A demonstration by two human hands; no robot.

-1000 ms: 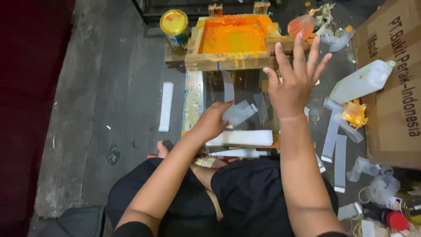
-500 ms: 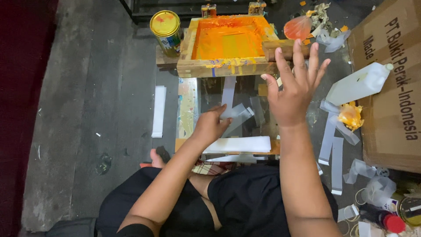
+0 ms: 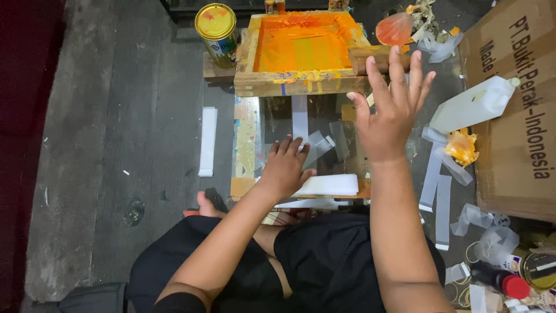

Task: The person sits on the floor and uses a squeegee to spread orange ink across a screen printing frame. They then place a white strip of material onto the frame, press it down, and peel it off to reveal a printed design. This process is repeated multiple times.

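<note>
left hand (image 3: 285, 168) lies flat, fingers spread, on thin, limp, likely slippery clear plastic strips (image 3: 317, 146), best pinched at an edge, while right hand (image 3: 389, 113) hovers wide open

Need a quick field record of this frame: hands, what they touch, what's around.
setting: person seated on a dark floor, head camera looking down
left hand: palm down on the glass work surface, fingers spread, next to clear strips
right hand: raised, open, fingers spread, holding nothing
frame: wooden screen frame coated in orange ink, at the far end of the glass
near frame: yellow-lidded tin can at its left
right side: white plastic bottle, cardboard box
near edge: white sheet stack
</note>
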